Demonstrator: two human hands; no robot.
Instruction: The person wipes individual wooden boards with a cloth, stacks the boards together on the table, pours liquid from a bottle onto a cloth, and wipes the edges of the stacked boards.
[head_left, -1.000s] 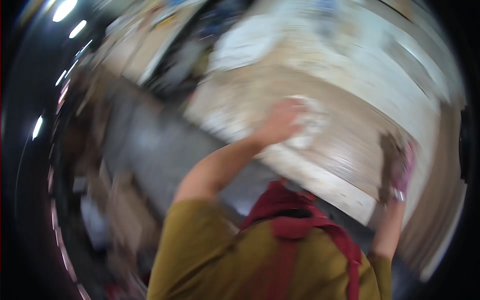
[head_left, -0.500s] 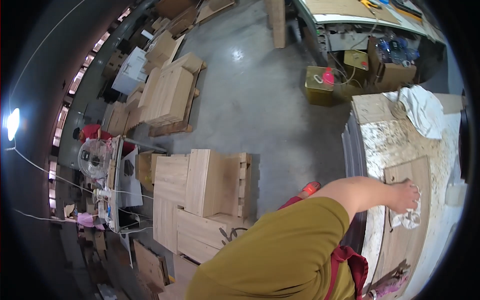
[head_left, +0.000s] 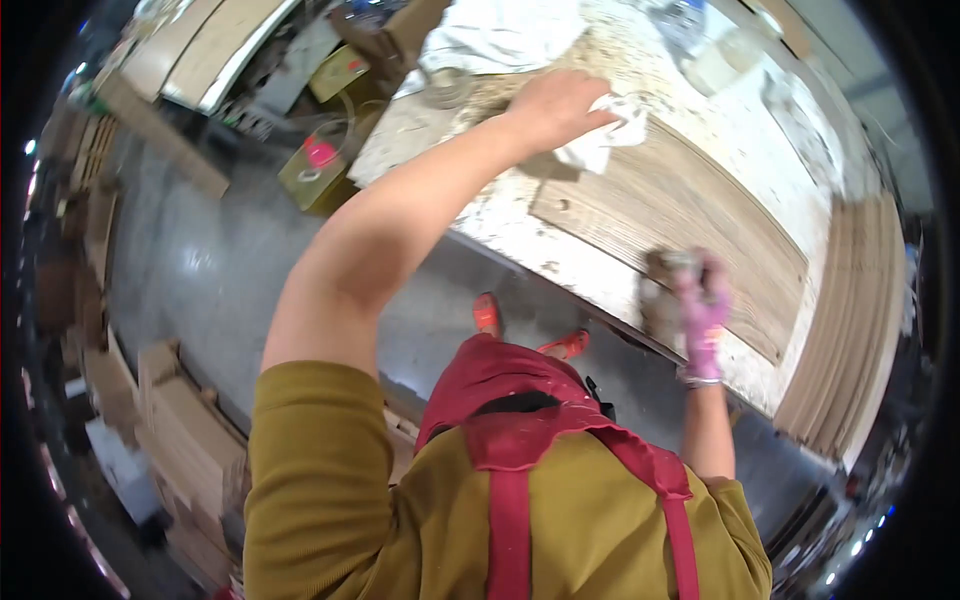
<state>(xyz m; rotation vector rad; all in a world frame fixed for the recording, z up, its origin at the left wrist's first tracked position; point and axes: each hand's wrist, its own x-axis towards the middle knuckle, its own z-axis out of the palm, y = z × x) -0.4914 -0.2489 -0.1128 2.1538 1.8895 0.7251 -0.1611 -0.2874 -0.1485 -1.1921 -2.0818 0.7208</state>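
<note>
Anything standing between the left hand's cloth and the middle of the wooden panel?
Nothing visible: the stretch from the white cloth in the left hand to the middle of the wooden panel shows bare. The pink-gloved right hand, blurred, is farther right, over the near edge.

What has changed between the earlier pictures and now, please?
The left hand has moved the white cloth to the left end of the wooden board. The gloved right hand has shifted left from the board's right end to its near edge; blur hides its grip. The board still lies on the table, cloth still in the left hand.
</note>
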